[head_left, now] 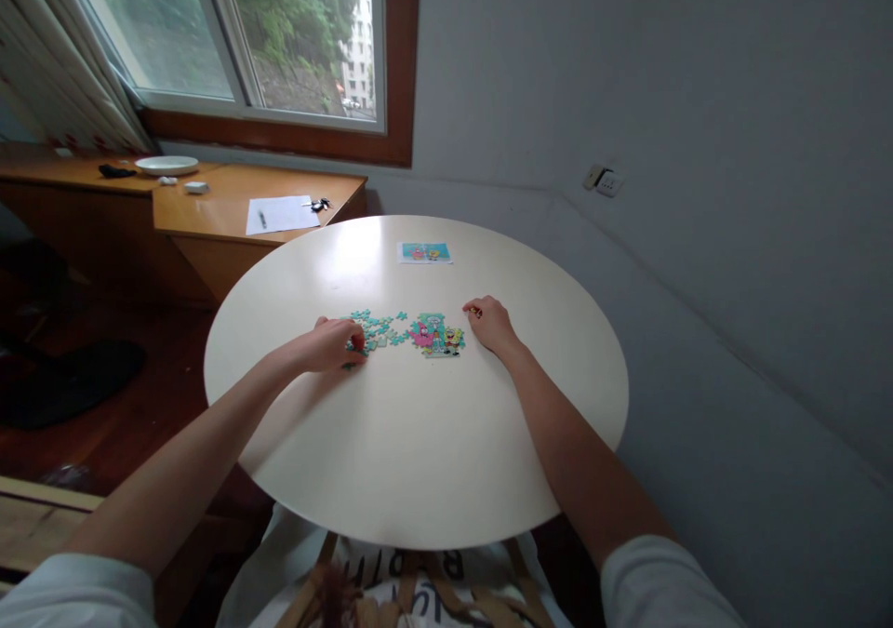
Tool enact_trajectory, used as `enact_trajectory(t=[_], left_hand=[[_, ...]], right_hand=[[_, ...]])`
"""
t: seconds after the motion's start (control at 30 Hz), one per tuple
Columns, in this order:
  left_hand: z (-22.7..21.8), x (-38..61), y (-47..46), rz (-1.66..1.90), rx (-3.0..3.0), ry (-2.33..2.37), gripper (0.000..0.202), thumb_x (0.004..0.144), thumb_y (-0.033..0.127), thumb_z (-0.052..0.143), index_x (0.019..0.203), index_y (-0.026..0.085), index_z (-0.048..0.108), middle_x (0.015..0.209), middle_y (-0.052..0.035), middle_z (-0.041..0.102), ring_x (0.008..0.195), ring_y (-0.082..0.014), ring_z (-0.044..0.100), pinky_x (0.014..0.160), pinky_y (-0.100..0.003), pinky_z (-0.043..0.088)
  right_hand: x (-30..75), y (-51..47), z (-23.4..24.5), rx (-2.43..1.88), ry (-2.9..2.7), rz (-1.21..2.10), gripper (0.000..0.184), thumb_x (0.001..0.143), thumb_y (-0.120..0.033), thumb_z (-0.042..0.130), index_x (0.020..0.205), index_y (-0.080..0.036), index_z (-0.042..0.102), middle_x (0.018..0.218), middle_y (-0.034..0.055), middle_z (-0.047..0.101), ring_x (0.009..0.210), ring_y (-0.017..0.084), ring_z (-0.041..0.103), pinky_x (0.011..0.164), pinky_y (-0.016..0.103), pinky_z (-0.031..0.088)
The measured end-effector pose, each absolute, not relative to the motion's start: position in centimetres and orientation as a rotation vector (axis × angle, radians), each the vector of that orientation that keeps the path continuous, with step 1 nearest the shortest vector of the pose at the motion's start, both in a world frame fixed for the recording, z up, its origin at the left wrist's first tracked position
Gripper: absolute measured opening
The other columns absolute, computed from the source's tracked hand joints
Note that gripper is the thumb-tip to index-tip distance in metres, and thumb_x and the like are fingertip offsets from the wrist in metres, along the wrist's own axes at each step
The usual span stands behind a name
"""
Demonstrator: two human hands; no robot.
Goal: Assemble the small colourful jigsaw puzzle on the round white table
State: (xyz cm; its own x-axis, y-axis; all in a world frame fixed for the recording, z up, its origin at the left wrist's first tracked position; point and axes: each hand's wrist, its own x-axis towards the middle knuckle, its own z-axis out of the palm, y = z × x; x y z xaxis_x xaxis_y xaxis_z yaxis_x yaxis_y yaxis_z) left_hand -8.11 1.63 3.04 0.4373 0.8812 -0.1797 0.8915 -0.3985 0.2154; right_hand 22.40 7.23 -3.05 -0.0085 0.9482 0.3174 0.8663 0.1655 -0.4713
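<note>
On a round white table point(391, 442), a partly joined jigsaw puzzle point(436, 338) shows a pink, a yellow and a pale green cartoon figure. Loose teal puzzle pieces point(377, 327) are scattered to its left. My left hand point(331, 344) reaches into the near left side of this scatter, its fingers curled and closed on a puzzle piece that is mostly hidden. Just right of the joined part is my right hand point(492, 323), with fingertips pinched on a small, dark yellowish puzzle piece point(475, 312).
A reference picture point(425, 253) with the cartoon figures lies at the table's far side. Behind to the left, a wooden desk point(230, 191) holds a white plate point(167, 165), a paper sheet point(283, 215), a pen and keys point(319, 205). A wall stands to the right.
</note>
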Motion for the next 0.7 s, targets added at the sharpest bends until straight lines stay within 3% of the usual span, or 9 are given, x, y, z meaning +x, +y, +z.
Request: enact_trajectory(t=[0.2,0.7], left_hand=[[3.2,-8.3,1.3,-0.025,2.414,1.504,0.017,0.072,0.037,0.057,0.074,0.020,0.060,0.083,-0.0015,0.070,0.078,-0.0196,0.060,0.084,-0.033,0.035],[3.8,-7.9,0.4,0.047,2.454,1.470,0.009,0.072,0.029,0.057,0.073,0.020,0.058,0.077,-0.0011,0.065,0.070,-0.0166,0.056,0.070,-0.027,0.039]], right_hand=[[22.2,6.9,-2.8,-1.805,-1.892,0.182,0.024,0.080,-0.016,0.051,0.092,-0.022,0.071,0.097,0.0066,0.060,0.093,0.019,0.054,0.087,0.033,0.039],[22.1,7.3,-3.0,-1.733,-1.884,0.241,0.024,0.080,-0.015,0.050,0.092,-0.020,0.070,0.100,0.0077,0.060,0.095,0.019,0.054,0.089,0.033,0.040]])
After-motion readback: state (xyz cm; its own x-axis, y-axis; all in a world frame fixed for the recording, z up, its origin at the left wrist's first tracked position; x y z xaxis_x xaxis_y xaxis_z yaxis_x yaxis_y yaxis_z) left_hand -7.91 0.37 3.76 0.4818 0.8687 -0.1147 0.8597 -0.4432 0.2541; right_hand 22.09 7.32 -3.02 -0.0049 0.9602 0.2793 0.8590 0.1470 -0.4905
